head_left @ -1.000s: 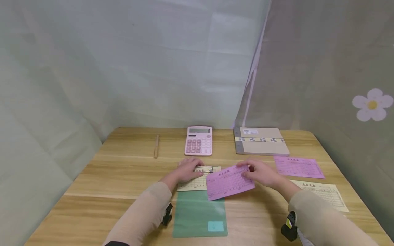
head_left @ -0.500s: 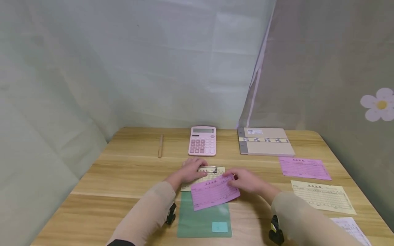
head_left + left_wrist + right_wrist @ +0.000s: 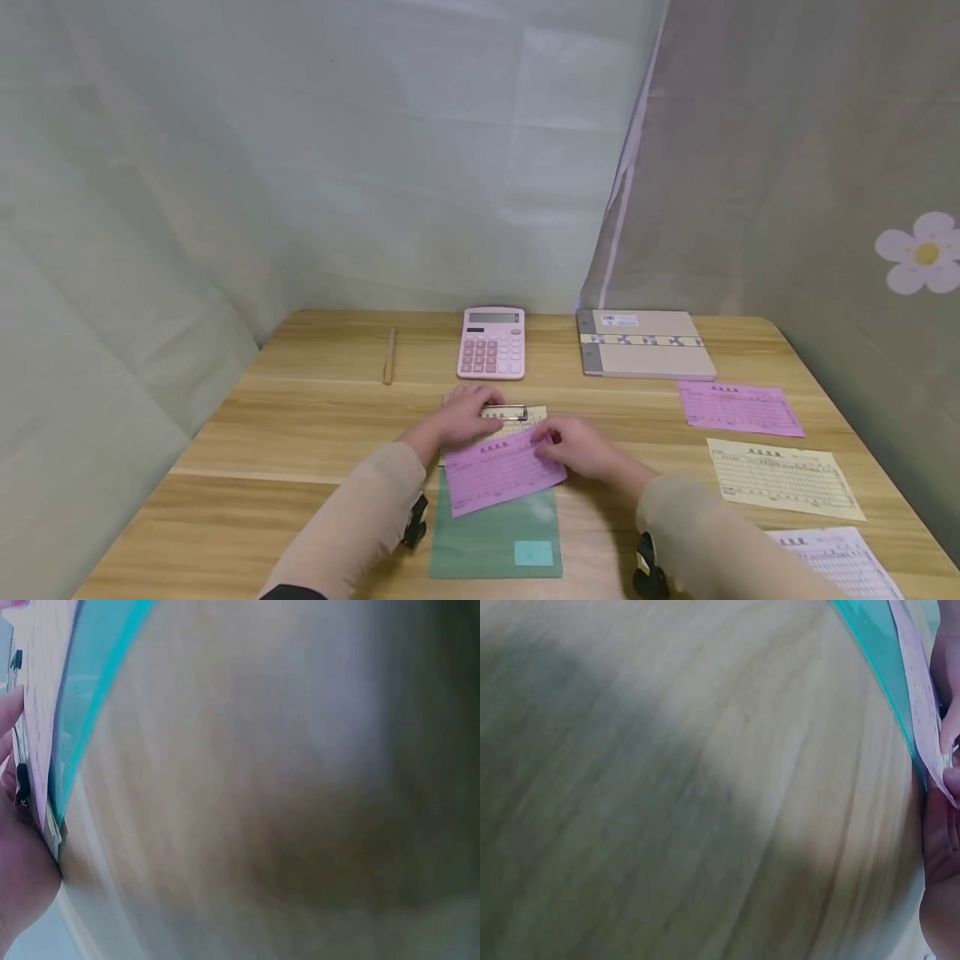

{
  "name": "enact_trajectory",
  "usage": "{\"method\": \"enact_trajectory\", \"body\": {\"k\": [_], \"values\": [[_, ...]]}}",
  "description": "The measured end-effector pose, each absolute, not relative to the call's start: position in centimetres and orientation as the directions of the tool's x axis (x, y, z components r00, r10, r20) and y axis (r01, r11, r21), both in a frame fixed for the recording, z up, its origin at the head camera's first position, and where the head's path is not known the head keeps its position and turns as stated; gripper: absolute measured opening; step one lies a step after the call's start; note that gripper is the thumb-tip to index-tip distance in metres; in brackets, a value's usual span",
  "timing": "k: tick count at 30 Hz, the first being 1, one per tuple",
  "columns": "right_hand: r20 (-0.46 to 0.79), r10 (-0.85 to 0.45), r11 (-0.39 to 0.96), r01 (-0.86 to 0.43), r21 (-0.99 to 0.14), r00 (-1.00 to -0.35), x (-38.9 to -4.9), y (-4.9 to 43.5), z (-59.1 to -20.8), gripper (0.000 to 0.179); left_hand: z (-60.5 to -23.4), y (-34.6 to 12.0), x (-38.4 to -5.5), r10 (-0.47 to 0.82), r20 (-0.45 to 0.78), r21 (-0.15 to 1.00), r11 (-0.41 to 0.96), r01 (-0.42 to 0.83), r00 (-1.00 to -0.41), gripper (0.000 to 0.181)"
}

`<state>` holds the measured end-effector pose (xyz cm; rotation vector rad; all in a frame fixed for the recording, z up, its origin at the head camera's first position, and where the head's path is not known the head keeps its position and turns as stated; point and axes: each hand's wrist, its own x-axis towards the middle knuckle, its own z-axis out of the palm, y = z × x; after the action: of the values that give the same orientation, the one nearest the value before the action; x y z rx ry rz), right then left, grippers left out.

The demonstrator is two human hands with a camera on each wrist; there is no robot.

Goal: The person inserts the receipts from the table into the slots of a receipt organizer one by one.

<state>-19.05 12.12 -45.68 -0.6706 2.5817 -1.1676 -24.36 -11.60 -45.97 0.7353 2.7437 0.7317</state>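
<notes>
A green clipboard (image 3: 495,537) with a light blue label lies in front of me, its metal clip (image 3: 517,417) at the far end. Under the clip is a cream printed form (image 3: 536,414), mostly covered. My left hand (image 3: 467,415) grips the clip end of the clipboard, thumb on the near side of the clip and fingers beyond it. Between thumb and fingers, my right hand (image 3: 573,447) pinches the upper right corner of a pink printed form (image 3: 504,475). That form lies slanted over the cream one and the board, its top edge just below the clip.
At the right lie another pink form (image 3: 738,409), a cream form (image 3: 783,479) and a white form (image 3: 840,560), partly behind my right sleeve. Along the back are a pink calculator (image 3: 491,343), a thin wooden stick (image 3: 389,357) and a beige notebook (image 3: 652,354) with a patterned band.
My right hand has moved left and slightly nearer with the pink form, bringing it across the clipboard and over more of the cream form. The left hand stays at the clip.
</notes>
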Motion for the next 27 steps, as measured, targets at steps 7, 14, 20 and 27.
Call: {"method": "enact_trajectory", "body": {"k": [7,14,20,27], "values": [[0.027,-0.489,0.605,-0.361,-0.71,-0.872,-19.0,11.5,-45.9,0.021,-46.0,-11.3,-24.3,0.486,-0.057,0.515,0.762,0.391,-0.872,0.033],[0.07,-0.465,0.657,-0.397,-0.641,-0.883,-18.5,11.3,-46.4,0.034,-45.8,-10.7,-24.1,0.466,-0.049,0.458,0.796,0.395,-0.883,0.032],[0.09,-0.427,0.682,-0.386,-0.621,-0.9,-18.2,11.2,-46.7,0.035,-45.1,-10.2,-24.1,0.461,-0.054,0.397,0.824,0.404,-0.886,0.032],[0.092,-0.405,0.682,-0.368,-0.632,-0.91,-18.2,11.0,-46.7,0.034,-44.8,-10.3,-23.8,0.467,-0.036,0.393,0.819,0.417,-0.884,0.031]]}}
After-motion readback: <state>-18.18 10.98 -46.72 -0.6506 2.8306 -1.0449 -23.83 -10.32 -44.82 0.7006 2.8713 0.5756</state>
